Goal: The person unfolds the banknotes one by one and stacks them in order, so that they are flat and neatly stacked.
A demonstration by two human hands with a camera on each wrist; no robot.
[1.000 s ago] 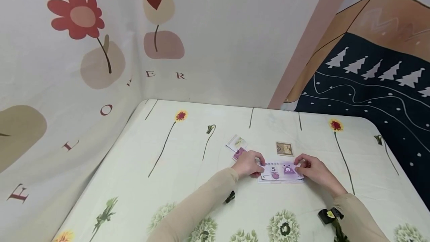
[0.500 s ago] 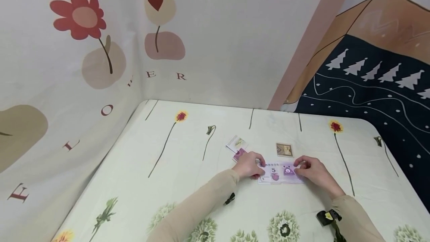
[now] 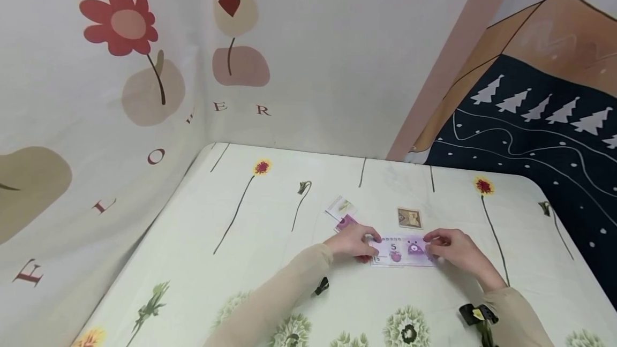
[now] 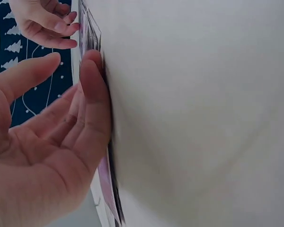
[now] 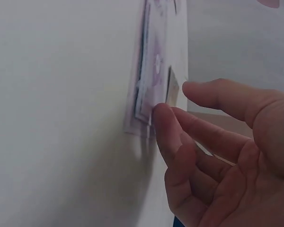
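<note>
A small stack of purple play-money notes (image 3: 404, 248), the top one printed with a 5 and a cartoon figure, lies between the two hands in the head view. My left hand (image 3: 354, 241) is at its left end, fingertips against the notes; in the left wrist view the thumb stands apart from the fingers (image 4: 95, 90). At the other end is my right hand (image 3: 455, 250). Its fingertips (image 5: 163, 116) touch or nearly touch the notes' edge, with the thumb held away. Seen edge-on in the right wrist view, the notes (image 5: 154, 71) lie slightly staggered.
Behind the left hand lie a whitish card (image 3: 340, 208) and a partly covered purple note (image 3: 345, 223). A brown printed card (image 3: 409, 218) sits beyond the stack. A black strap (image 3: 474, 315) hangs at the right wrist. Fabric walls rise behind the flower-print table (image 3: 193, 304).
The top note has come down nearer the lower ones, so less of their front edge shows. Both hands stay at the stack's ends, with the left wrist shifting slightly leftward and lower.
</note>
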